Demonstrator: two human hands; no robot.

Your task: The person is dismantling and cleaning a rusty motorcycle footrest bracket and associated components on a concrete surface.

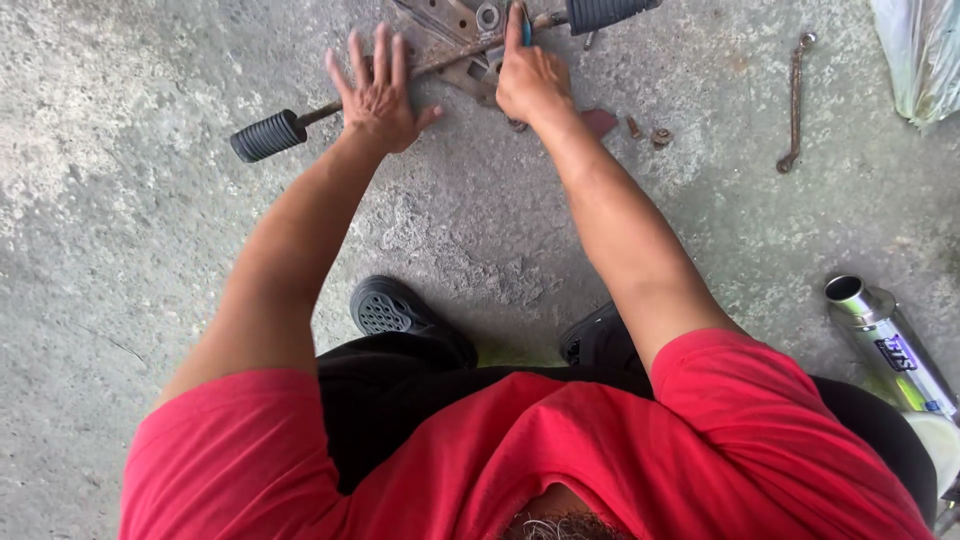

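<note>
While the right hand (530, 80) closes round a small tool with a blue-green handle (525, 22) near the top middle of the frame, its fingers are wrapped tight and its forefinger runs up along the handle, so the grip is narrow and full. The working tip is hidden under the hand and the metal, so I cannot tell what sort of tool it is. It bears on a rusty metal bracket (455, 30) that lies on the concrete at the top edge.

The left hand (378, 90), just to the left of the other, holds nothing: it is spread wide and flat, fingers fanned, palm pressing down on the thin foot-peg bar (325, 108) that runs through the bracket. One black ribbed rubber peg (268, 136) sits at the bar's lower-left end, the other (610, 12) at the upper-right end, cut by the frame.

To my eye, the job goes best with that flat palm kept heavy on the bar so the bracket cannot twist, and with the tool pushed squarely and not at a slant, since rusty parts slip easily.

Further out, a nut (661, 135) and a small bolt (633, 127) lie loose just right of the wrist, worth keeping clear of a knee. A bent rusty wrench (794, 100) lies well apart at upper right, a chrome exhaust pipe (885, 340) at lower right, and a black shoe (395, 308) below the arms.
</note>
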